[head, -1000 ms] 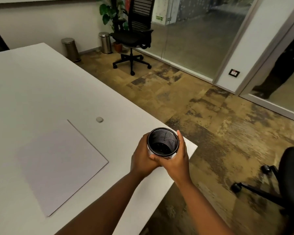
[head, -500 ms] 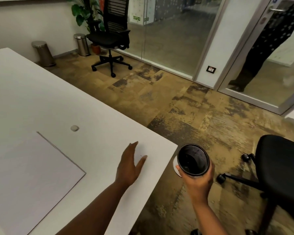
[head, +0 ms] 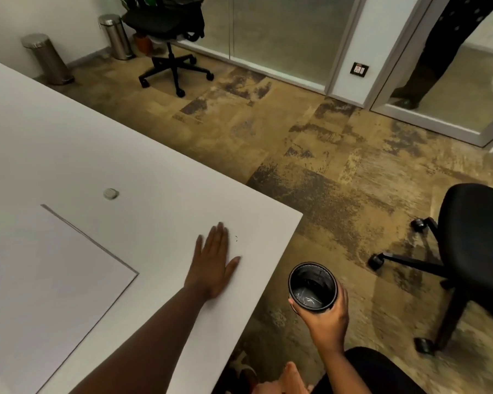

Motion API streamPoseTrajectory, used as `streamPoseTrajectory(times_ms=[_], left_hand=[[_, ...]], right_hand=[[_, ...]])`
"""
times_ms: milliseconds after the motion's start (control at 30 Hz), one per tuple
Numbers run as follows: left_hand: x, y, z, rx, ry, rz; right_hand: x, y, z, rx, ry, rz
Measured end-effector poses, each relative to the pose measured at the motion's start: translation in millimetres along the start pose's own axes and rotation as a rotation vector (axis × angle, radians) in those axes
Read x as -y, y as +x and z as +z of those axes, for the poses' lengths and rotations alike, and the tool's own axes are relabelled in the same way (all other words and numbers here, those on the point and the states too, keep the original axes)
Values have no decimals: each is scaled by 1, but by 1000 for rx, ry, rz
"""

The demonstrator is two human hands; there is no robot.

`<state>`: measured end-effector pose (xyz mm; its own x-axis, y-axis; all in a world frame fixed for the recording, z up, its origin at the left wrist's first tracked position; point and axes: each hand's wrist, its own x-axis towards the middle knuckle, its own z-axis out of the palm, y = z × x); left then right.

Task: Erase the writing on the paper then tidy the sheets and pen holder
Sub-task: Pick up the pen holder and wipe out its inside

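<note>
A black mesh pen holder (head: pixel 312 287) is held upright in my right hand (head: pixel 326 317), off the table's right edge and above the floor. Nothing shows inside it but a dark bottom. My left hand (head: pixel 214 261) lies flat, palm down and fingers together, on the white table (head: pixel 154 166) near its front right corner. A few tiny dark specks sit just right of its fingertips. A white sheet stack (head: pixel 49 277) lies on the table to the left of that hand. A small grey eraser (head: pixel 110 193) rests beyond the sheets' far corner.
A black office chair (head: pixel 473 251) stands on the floor to the right, close to the pen holder. Another black chair (head: pixel 168 27) and two steel bins (head: pixel 47 59) stand at the far wall. A person stands behind the glass door at top right.
My right hand carried the pen holder off the table to the right and lower. My left hand let go of it and came down flat on the table near the corner.
</note>
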<state>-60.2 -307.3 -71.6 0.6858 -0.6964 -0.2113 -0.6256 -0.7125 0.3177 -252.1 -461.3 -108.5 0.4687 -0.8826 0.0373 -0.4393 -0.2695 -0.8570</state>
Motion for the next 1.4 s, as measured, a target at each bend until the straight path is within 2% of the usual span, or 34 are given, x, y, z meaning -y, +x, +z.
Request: streamPoseTrajectory(times_ms=[200,333,400,467,567,633,700,967,1400], left_hand=[[-32,2,17,37,12,206],[-47,-9,17,73,-105,345],[-49,-12,16,31,-186,367],[-43,-15,18,-86,-283,278],[-25,-16,18,-243,-275,15],[-16,-18,14,-201,-178,-145],[-15,-20,12,-139,-70,-193],[-47,-25,26,-1,-63,125],[-93,-30,22,233,-78,479]], right_hand=[[3,-4,10,33,-6,-5],[6,-8,12,69,12,-9],[8,-9,13,82,14,-11],[8,-9,15,100,-1,-17],[7,-7,18,126,-13,-9],[5,-7,20,146,-7,4],[4,-6,23,166,-8,4],[8,-3,30,180,-2,-22],[4,-4,29,188,31,18]])
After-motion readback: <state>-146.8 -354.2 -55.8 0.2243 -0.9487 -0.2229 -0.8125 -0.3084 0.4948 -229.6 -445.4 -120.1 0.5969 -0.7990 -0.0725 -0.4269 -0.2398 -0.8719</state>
